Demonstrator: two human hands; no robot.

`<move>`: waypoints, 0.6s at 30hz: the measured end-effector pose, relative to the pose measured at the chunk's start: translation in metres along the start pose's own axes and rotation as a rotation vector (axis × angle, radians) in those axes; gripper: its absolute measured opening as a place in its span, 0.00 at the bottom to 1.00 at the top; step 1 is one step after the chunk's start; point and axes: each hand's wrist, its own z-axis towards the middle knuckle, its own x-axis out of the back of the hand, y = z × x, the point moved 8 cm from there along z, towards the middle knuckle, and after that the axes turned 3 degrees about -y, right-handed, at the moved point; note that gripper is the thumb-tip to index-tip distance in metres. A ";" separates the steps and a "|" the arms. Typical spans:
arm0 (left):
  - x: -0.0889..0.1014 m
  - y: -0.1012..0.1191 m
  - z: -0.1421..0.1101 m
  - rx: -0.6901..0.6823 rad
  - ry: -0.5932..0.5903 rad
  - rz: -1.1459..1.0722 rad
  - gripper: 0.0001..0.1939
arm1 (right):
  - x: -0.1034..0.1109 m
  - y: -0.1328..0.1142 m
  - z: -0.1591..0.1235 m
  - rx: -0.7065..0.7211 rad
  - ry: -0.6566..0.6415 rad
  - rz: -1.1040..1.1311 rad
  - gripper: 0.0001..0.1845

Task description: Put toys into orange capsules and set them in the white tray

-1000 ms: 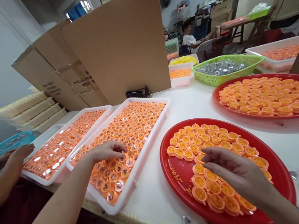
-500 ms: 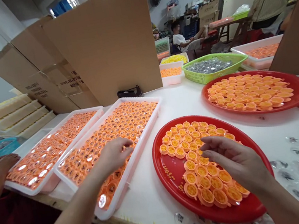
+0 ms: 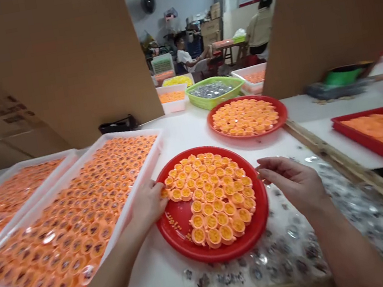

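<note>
A red round tray [image 3: 229, 253] lies in front of me, holding many small orange cups [image 3: 208, 208] with yellow filling inside. At its left rim my left hand [image 3: 150, 202] is closed, thumb and fingers on one orange cup [image 3: 164, 193]. My right hand [image 3: 291, 183] hovers just beyond the right rim, its thumb and fingertips pinched together. Whatever is between those fingertips is too small to make out. Loose clear discs with dark prints [image 3: 292, 232] lie on the white table below and beside the right hand.
White trays of orange cups with printed tops [image 3: 86, 201] stand at my left. Behind is another red tray [image 3: 283, 115] and a green basket [image 3: 202, 102]. A wooden strip [image 3: 347, 165] runs along the right. Cardboard panels [image 3: 87, 58] rise behind; two people sit farther back.
My view has swung right. My left hand has gone from above the white tray to the red tray's left rim, onto a cup. My right hand has moved from over the cups to the right rim.
</note>
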 end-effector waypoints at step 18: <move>0.033 -0.004 -0.027 0.210 0.021 -0.476 0.12 | 0.034 0.063 -0.040 -0.018 -0.404 -1.028 0.03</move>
